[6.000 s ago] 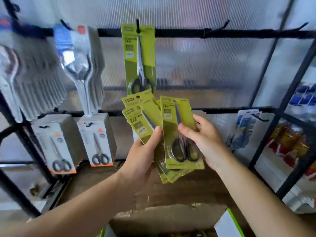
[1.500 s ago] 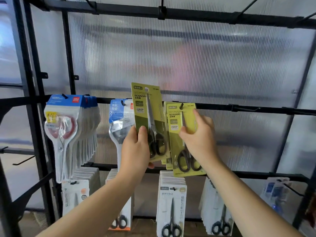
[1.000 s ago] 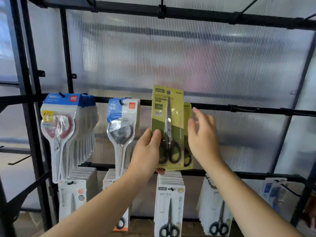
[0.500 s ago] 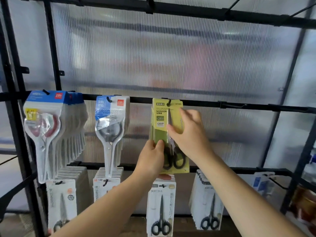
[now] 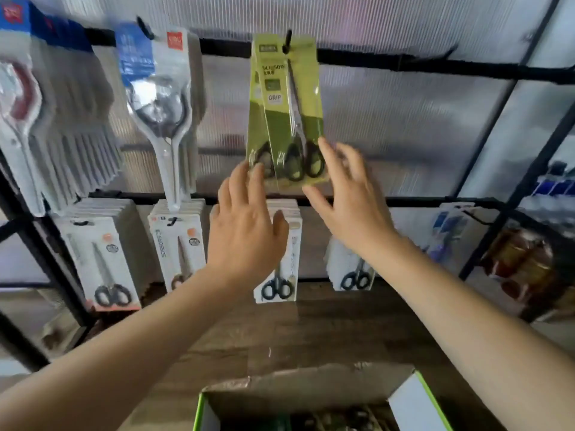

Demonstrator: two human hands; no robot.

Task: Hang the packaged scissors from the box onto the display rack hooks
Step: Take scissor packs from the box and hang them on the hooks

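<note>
Two or more green packs [image 5: 289, 110] hang from one hook [image 5: 287, 38] on the upper rack bar [image 5: 404, 62], with the front pack slightly askew over the one behind it. Half a second earlier both hands are on these packs at the hook; now neither hand holds anything. The left hand [image 5: 245, 231] sits just below the packs' lower left corner, fingers straight and spread. The right hand [image 5: 348, 206] sits at the lower right corner, fingers likewise extended; motion blur prevents telling whether its fingertips touch the front pack. The view now tilts downward and brings the box [image 5: 410, 402] into sight at the bottom edge, flaps open. Its contents are dark and cannot be identified. Judgement: the hanging step for this batch is complete and the release is under way. The next step calls for a reach into the box for further packs, if any remain. The packs appear free to swing, so a brush from a withdrawing finger could set them rocking, though the hook's upturned tip should retain them. White packs [image 5: 280, 275] hang on the bar below.
</note>
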